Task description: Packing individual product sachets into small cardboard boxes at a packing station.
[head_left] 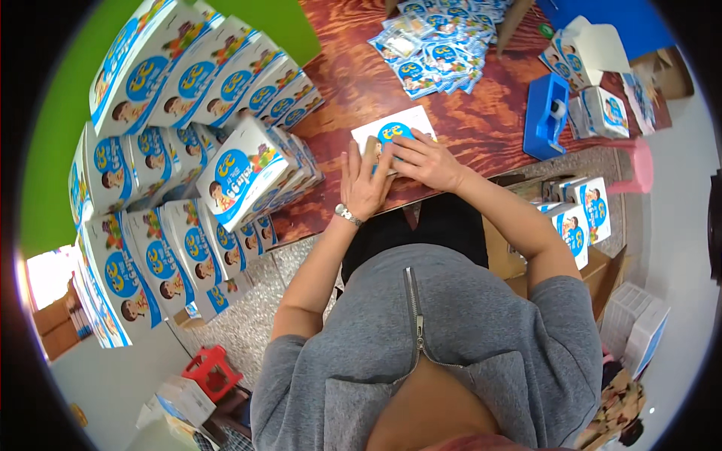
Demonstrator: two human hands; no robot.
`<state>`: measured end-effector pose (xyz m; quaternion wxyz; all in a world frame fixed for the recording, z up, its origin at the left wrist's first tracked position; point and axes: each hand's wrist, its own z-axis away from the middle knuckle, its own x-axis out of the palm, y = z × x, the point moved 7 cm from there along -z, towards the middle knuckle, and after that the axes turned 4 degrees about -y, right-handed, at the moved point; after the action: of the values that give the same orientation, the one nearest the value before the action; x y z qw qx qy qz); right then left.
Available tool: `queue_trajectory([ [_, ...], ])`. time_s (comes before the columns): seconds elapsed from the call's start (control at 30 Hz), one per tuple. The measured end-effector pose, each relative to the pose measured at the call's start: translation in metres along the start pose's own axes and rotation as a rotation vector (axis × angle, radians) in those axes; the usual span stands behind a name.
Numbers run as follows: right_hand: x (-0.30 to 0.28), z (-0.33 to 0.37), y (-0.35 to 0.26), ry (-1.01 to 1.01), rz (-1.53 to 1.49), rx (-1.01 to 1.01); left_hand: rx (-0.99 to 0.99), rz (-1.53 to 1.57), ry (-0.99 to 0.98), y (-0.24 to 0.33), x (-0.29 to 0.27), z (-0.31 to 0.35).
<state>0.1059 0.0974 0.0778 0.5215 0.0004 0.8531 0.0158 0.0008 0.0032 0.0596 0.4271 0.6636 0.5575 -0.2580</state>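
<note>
A flat white carton (398,129) with a blue round print lies on the red-brown wooden table (361,83), near its front edge. My left hand (363,184), with a metal watch at the wrist, presses on the carton's near left part with fingers spread. My right hand (421,158) rests on its near right part, fingers bent onto the cardboard. Both hands touch the carton and each other's fingertips are close.
A big stack of assembled white-and-blue boxes (188,128) fills the table's left side. Several small sachets (436,45) lie at the far middle. A blue tape dispenser (547,113) stands right, beside more boxes (594,83). Further boxes (579,214) sit in a carton lower right.
</note>
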Motion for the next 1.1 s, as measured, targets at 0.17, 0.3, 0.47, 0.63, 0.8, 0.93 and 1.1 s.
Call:
queue_trajectory([
  [0.17,-0.018,0.024,0.013,0.041,-0.329,0.123,0.252,-0.041,-0.196,0.009,0.01,-0.009],
  [0.3,-0.116,0.081,0.099,0.426,-0.176,0.873,0.261,-0.091,-0.167,0.013,0.005,-0.006],
  [0.47,-0.142,0.241,0.196,0.112,0.299,1.492,0.275,-0.02,-0.123,0.015,0.007,-0.01],
  [0.63,-0.104,0.308,0.209,0.07,-0.208,1.756,0.241,0.012,-0.14,0.015,0.009,-0.011],
  [0.8,-0.126,0.276,0.193,0.539,-0.411,1.694,0.219,0.008,-0.143,0.011,0.011,-0.006],
  [0.93,-0.078,0.283,0.128,0.753,-1.047,1.885,0.228,0.018,-0.12,0.01,0.011,-0.005],
  [1.1,-0.016,0.304,0.127,0.937,-1.217,2.06,0.257,0.035,-0.116,0.016,0.005,-0.01],
])
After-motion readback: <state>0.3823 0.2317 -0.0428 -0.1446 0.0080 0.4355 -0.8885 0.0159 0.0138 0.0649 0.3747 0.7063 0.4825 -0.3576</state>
